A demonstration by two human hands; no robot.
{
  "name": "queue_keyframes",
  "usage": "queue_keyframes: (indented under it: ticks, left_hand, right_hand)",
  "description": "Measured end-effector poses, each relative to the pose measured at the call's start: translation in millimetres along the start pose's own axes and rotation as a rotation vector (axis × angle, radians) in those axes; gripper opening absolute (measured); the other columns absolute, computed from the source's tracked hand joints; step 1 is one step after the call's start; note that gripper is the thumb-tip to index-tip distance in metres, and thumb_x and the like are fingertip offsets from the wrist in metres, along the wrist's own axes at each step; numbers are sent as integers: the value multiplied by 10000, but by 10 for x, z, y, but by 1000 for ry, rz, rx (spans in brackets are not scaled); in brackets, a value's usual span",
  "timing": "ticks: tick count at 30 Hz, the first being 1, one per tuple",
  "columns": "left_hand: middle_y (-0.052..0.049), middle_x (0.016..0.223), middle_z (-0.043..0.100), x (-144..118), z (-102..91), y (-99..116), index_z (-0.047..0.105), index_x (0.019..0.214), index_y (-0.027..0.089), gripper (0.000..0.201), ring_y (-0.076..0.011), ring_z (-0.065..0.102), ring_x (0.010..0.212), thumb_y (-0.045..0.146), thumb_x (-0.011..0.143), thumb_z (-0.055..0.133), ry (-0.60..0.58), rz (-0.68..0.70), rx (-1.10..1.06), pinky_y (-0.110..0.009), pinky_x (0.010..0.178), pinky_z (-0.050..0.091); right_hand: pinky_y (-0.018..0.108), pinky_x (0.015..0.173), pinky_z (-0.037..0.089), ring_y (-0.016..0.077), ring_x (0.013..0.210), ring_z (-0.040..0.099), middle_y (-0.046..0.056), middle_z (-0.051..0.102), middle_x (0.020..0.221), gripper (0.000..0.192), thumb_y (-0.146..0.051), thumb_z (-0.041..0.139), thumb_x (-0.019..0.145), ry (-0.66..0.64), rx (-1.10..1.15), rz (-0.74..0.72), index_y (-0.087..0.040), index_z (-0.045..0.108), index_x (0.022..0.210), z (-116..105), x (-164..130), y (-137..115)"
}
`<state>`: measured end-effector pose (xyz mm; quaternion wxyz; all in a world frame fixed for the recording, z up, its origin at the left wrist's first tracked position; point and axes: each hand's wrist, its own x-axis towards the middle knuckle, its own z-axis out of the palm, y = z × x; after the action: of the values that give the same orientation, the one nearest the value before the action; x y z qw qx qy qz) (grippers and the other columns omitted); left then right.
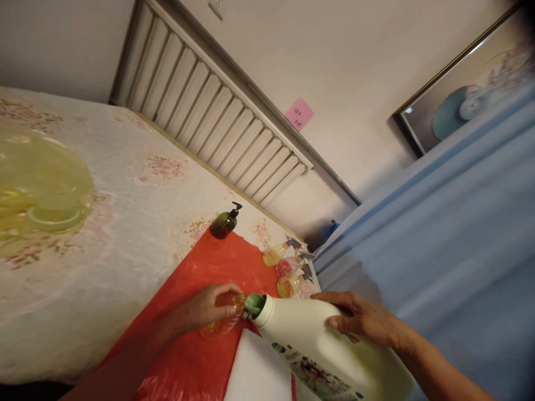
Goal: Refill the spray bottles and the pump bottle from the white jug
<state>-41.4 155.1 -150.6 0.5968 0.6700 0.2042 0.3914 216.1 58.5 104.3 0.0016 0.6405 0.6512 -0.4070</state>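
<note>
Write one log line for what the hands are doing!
left hand: holds small clear amber bottle | right hand: tilts big white plastic jug, green spout at bottle | under: red plastic sheet

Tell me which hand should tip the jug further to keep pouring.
Right. The right hand already grips the white jug, its spout at the small bottle, which the left hand holds steady.

Big white jug's (330, 345) base cut off below (label too blurred to read).

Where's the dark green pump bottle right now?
The pump bottle lies at the far edge of the red sheet, beyond the left hand and left of the two small spray bottles.
</note>
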Motion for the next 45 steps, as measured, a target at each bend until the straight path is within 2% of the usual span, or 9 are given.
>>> queue_keyframes:
  ticks: [45]
  left_hand:
    - [6,1021,709,21,0,-30,665,1003,251,210,-233,638,1026,326,808,641,-2,14,-31,-321,915,491]
  right_hand:
    - [190,469,360,97,582,448,28,607,802,594,-534,666,813,0,-5,15,-185,609,1290,6,-3,-45]
